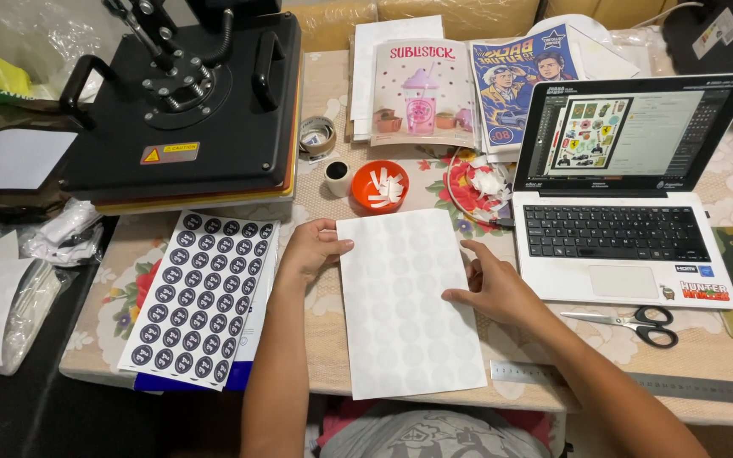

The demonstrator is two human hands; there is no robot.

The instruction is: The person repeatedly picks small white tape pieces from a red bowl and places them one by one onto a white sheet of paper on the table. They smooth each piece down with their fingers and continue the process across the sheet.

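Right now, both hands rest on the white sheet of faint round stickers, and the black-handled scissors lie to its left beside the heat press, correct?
Not quite. The black-handled scissors lie to the right of the white sheet of faint round stickers, below the white laptop. Both hands, left and right, do rest on it, per the head view.

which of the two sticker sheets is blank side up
The sticker sheet under both hands, showing only faint round outlines; the sheet of dark round stickers to its left lies printed side up.
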